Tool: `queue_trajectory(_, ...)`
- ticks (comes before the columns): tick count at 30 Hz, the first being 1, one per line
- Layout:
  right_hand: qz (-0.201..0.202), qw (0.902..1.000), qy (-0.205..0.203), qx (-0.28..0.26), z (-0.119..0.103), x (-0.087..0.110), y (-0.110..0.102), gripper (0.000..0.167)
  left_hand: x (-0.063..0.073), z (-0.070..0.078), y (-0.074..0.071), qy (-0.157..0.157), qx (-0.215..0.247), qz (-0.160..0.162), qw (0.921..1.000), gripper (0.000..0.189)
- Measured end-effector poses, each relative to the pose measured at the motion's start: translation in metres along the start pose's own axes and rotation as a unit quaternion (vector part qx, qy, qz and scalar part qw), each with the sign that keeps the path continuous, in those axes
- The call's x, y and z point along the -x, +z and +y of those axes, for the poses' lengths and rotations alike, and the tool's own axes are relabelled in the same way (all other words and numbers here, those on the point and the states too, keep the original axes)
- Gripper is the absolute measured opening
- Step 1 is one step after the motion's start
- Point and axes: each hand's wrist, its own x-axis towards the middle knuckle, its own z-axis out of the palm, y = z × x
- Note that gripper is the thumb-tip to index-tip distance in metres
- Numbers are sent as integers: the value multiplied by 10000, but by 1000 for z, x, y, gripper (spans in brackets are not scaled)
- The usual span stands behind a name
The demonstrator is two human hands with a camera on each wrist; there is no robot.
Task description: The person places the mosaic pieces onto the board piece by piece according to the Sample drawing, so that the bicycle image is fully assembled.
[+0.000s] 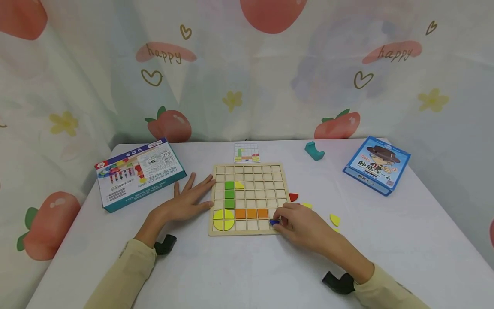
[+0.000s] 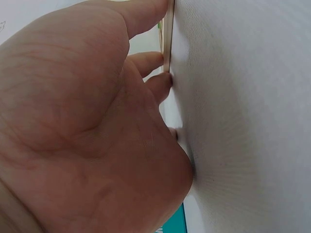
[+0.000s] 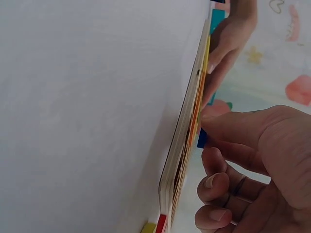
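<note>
Nearest on the white worktop (image 1: pixel 231 270), as I watch from my remote station, a person's right hand (image 1: pixel 302 224) pinches a blue piece (image 1: pixel 274 222) between thumb and fingertips at the 5 o'clock corner of a wooden board (image 1: pixel 256 194). What I can see of the piece is wider than deep, its long axis about 9 to 3 o'clock; fingers hide the rest, so I cannot tell which way its corners point or whether it touches the wood. The light pinch probably suits so small a part and such narrow squares.

At 8 o'clock, four quarters form a yellow disc (image 1: pixel 227 222), curves outward; beside it an orange row (image 1: pixel 251 213) runs toward 3 o'clock. Farther up, the left hand (image 1: pixel 191 202) lies spread wide at 9 o'clock, grasping nothing, fingertips against the board's edge, I judge to keep it from sliding. A green column (image 1: pixel 229 194) runs 6 to 12 o'clock, a yellow quarter (image 1: pixel 239 185) beside its top square. Off the 3 o'clock edge lie a red piece (image 1: pixel 294 197) and a loose yellow piece (image 1: pixel 334 220), presumably for easy reach.

Beyond, a white-and-teal box (image 1: pixel 140 175) sits toward 10 o'clock and a blue box (image 1: pixel 377 165) past 2, both apparently set aside. A printed card (image 1: pixel 247 152) lies at 12 o'clock, perhaps to stay in sight; a teal block (image 1: pixel 314 151) rests at 2.
</note>
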Motion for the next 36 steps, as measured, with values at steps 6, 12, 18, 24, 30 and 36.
queue_trajectory(6, 25, 9999, -124, 56, -8, -6, 4, 15, 1, 0, 0, 2, -40, 6, 10000, 76)
queue_trajectory(12, 58, 9998, -210, 16, -15, -10, 8, 17, 1, -1, 0, 47, -27, 21, 10000, 77)
queue_trajectory(18, 118, 9993, -348, 44, -21, -14, 10, 17, 1, -1, 0, 70, -4, 22, 10000, 77)
queue_trajectory(24, 117, 9991, -400, 86, -27, -19, 12, 19, 0, 0, 0, 42, -27, 13, 10000, 77)
queue_trajectory(30, 61, 9990, -437, 81, -33, -26, 15, 20, 0, 0, 0, 18, -49, 20, 10000, 76)
queue_trajectory(36, -44, 9989, -464, -18, -37, -29, 18, 17, 0, 0, 0, 37, -7, 17, 10000, 76)
